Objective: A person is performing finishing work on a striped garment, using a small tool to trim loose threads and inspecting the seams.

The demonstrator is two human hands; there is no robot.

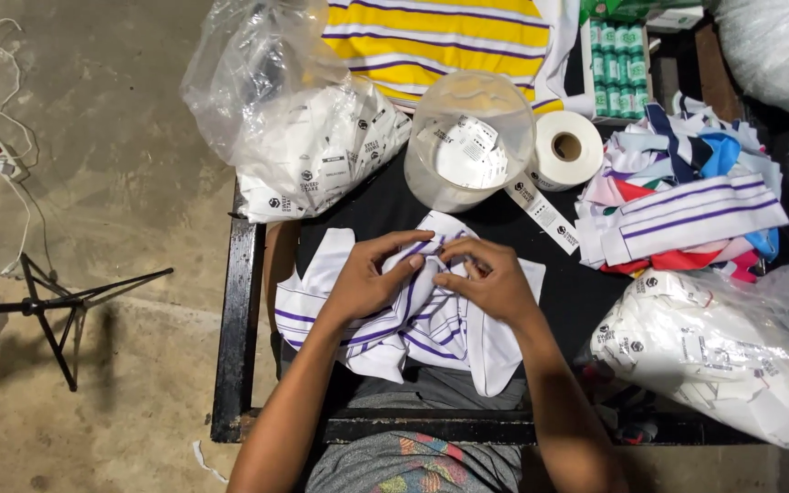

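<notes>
The left hand (367,278) and right hand (490,278) both pinch the bunched top of a white purple-striped cloth (431,333), which spreads beneath and toward the person. Its long axis runs left-right under both wrists.

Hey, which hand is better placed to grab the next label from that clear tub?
Probably the right hand: it lies closer to the clear plastic tub of labels. The left hand sits farther left; both pinch the white purple-striped fabric piece.

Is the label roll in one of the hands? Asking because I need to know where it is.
No, the white label roll sits on the black table beside the clear tub, while both hands, left hand and right hand, pinch the striped white fabric.
</notes>
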